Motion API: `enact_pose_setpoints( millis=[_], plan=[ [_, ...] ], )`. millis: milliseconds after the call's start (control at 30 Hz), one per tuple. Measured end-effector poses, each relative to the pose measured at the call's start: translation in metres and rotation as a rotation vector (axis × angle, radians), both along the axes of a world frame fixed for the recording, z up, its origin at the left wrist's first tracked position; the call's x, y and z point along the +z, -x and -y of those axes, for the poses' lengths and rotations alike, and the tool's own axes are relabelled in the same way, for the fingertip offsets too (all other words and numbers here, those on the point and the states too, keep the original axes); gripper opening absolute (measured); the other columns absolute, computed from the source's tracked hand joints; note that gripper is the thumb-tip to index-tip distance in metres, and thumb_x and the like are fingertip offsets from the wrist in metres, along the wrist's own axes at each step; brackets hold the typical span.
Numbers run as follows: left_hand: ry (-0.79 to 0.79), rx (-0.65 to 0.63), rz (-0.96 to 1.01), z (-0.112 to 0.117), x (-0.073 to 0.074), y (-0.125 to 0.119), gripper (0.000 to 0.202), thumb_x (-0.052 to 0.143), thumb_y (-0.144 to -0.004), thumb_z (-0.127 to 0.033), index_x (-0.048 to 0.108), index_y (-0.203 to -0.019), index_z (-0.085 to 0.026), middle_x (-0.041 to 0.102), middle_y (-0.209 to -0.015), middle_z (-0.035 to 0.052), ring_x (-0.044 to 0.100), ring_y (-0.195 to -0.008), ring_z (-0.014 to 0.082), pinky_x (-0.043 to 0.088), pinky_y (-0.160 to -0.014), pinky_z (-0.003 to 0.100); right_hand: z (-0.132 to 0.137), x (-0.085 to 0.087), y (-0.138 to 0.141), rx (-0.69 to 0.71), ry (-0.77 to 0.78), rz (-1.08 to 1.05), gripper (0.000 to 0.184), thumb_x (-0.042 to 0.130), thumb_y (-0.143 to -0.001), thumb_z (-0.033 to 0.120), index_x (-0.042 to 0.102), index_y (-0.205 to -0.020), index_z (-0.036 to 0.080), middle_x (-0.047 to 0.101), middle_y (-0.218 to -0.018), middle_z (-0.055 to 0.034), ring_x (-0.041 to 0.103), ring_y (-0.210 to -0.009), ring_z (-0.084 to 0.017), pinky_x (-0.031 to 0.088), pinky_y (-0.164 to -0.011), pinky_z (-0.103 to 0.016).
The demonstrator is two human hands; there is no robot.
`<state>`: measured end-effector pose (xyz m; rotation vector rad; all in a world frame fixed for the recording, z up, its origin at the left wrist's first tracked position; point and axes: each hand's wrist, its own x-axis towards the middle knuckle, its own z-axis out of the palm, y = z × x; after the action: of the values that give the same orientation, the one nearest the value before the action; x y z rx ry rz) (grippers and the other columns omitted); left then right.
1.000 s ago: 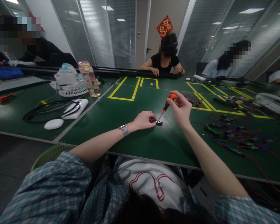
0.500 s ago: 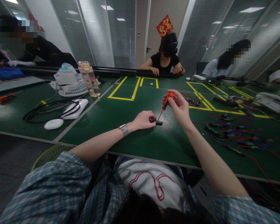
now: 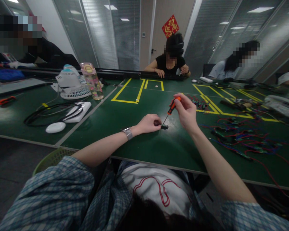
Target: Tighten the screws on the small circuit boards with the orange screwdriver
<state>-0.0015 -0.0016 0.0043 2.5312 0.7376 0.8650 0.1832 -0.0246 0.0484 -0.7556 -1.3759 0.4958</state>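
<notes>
My right hand [image 3: 186, 112] is closed round an orange-handled screwdriver [image 3: 171, 108], held tilted with its tip down on a small black part [image 3: 164, 127] lying on the green table [image 3: 139, 141]. My left hand [image 3: 148, 123], with a silver watch on its wrist, rests on the table just left of that part; its fingers pinch the part and a small dark round piece beside it.
A tangle of red and blue wired boards [image 3: 240, 138] lies to the right. On the left are a white fan [image 3: 72, 85], a clear bottle [image 3: 92, 81], black cables [image 3: 50, 112] and a white oval object [image 3: 55, 127]. Other people sit across the table. A green basket [image 3: 51, 158] stands below the edge.
My right hand has shifted slightly, turning the screwdriver handle between its fingers while the tip stays on the part. My left hand has not moved.
</notes>
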Motion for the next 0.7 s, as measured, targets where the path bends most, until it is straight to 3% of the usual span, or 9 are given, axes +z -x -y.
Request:
enact_pose_setpoints(
  millis=[267, 433, 700],
  plan=[
    [0.002, 0.002, -0.004, 0.0014, 0.0022, -0.0002, 0.007, 0.067, -0.078, -0.018, 0.071, -0.081, -0.013, 0.068, -0.080, 0.0032, 0.061, -0.069, 0.0125, 0.044, -0.062, 0.022, 0.0028, 0.0015, -0.0025, 0.016, 0.018, 0.027, 0.027, 0.060, -0.091, 0.042, 0.067, -0.113, 0.029, 0.071, -0.095, -0.0024, 0.068, -0.088, -0.016, 0.057, -0.081, -0.033],
    [0.011, 0.004, -0.010, 0.0012, 0.0015, 0.0000, 0.008, 0.066, -0.078, -0.019, 0.071, -0.082, -0.014, 0.068, -0.081, 0.0031, 0.061, -0.070, 0.0131, 0.045, -0.063, 0.022, 0.0058, 0.0032, 0.0013, 0.042, 0.017, -0.001, 0.027, 0.064, -0.088, 0.040, 0.067, -0.113, 0.030, 0.072, -0.094, -0.0020, 0.069, -0.089, -0.017, 0.057, -0.083, -0.035],
    [-0.009, 0.000, -0.018, -0.0015, -0.0014, -0.0013, 0.007, 0.067, -0.078, -0.019, 0.071, -0.080, -0.014, 0.066, -0.079, 0.0029, 0.060, -0.070, 0.0129, 0.043, -0.063, 0.022, 0.0026, 0.0012, 0.0065, -0.126, -0.073, -0.004, 0.020, 0.073, -0.079, 0.029, 0.071, -0.099, 0.027, 0.064, -0.081, 0.0015, 0.061, -0.076, -0.014, 0.054, -0.074, -0.030]
  ],
)
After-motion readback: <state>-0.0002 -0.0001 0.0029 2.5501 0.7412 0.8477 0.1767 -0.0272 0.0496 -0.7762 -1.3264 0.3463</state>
